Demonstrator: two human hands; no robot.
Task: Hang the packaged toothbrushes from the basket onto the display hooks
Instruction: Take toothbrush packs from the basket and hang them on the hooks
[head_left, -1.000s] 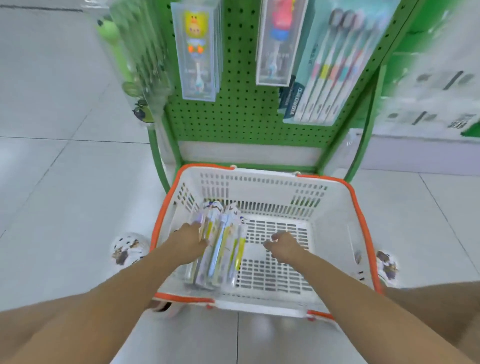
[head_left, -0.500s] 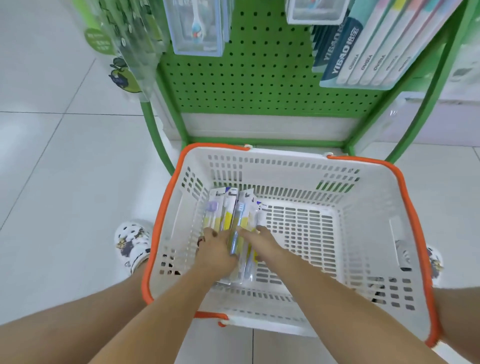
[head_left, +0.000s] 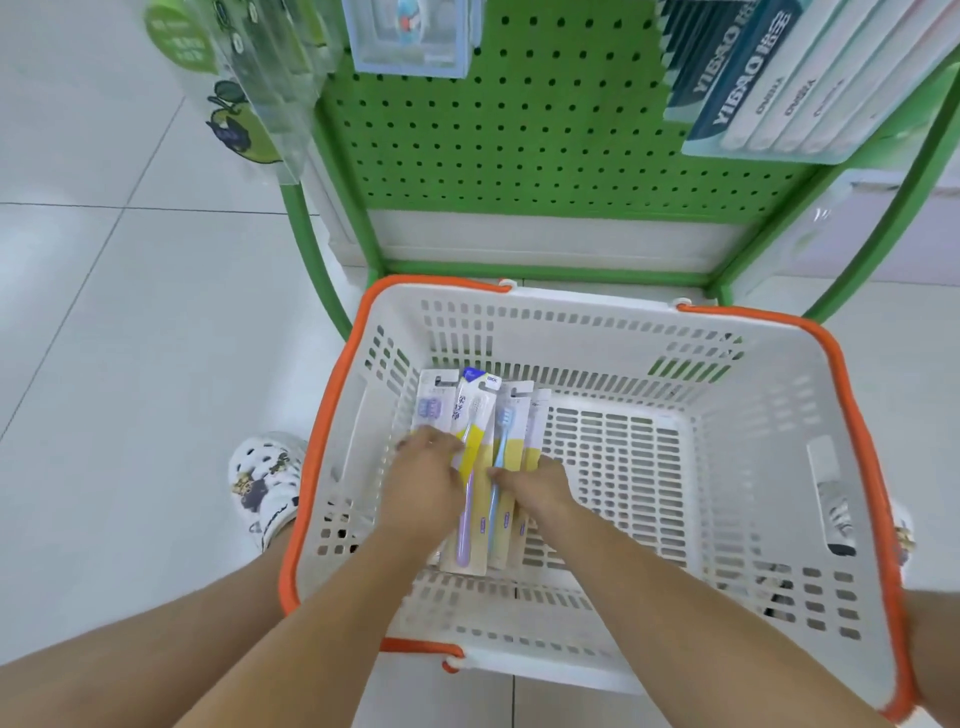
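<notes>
A white basket with an orange rim (head_left: 321, 436) stands on the floor below the green pegboard display (head_left: 545, 135). Several packaged toothbrushes (head_left: 475, 415) lie side by side in its left half, with yellow cards and purple or blue brushes. My left hand (head_left: 426, 480) lies over the left packs, its fingers curled onto them. My right hand (head_left: 537, 486) comes in from the right, and its curled fingertips pinch the pack with the blue brush. The lower parts of the packs are hidden under both hands.
Toothbrush packs hang on the display: a clear box (head_left: 410, 36) at top centre, a multi-pack (head_left: 779, 83) at top right, clear packs (head_left: 260, 78) at top left. The stand's green frame legs (head_left: 306, 249) flank the basket. My shoe (head_left: 265, 483) is left of the basket.
My right hand moved left from the bare basket floor onto the packs beside my left hand. The view tilted down and closer to the basket.
</notes>
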